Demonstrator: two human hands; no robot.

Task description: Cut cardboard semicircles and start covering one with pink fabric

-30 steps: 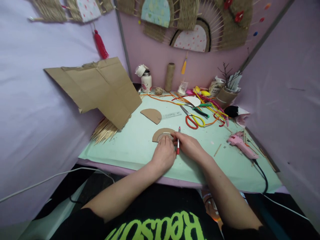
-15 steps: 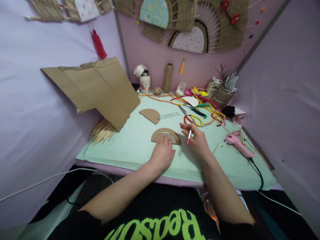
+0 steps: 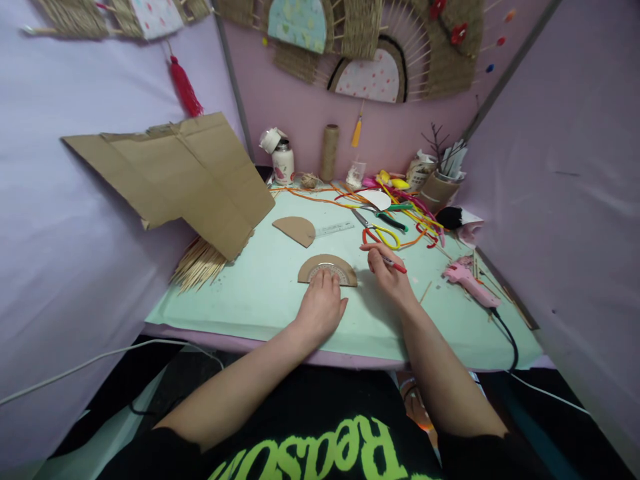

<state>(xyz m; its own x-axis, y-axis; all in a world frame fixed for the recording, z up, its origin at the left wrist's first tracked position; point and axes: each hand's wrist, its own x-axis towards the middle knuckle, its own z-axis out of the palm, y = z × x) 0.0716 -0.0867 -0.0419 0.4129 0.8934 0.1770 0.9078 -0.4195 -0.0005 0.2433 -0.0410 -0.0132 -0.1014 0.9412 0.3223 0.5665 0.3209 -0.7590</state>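
My left hand (image 3: 323, 303) lies with its fingers flat on a clear protractor (image 3: 341, 272), pressing it onto a half-round piece of cardboard (image 3: 305, 268). The fingers cover part of the protractor's scale. To the right, my right hand (image 3: 391, 277) is raised a little above the table and closed around a pen (image 3: 397, 265) with a red end. Beyond the hands lies another half-round cardboard piece (image 3: 293, 229), next to a clear ruler (image 3: 336, 229). Scissors (image 3: 380, 235) with red and yellow handles rest just past my right hand.
A large cardboard sheet (image 3: 190, 180) leans at the left over a bundle of thin sticks (image 3: 197, 267). At the right lies a pink glue gun (image 3: 470, 283) with a cable. Behind stand a bottle (image 3: 283, 163), a twine spool (image 3: 329, 153) and coloured pipe cleaners (image 3: 417, 213).
The pen has swung in my right hand, its red end now pointing right instead of down. My left hand stays on the protractor. The whole view has shifted slightly.
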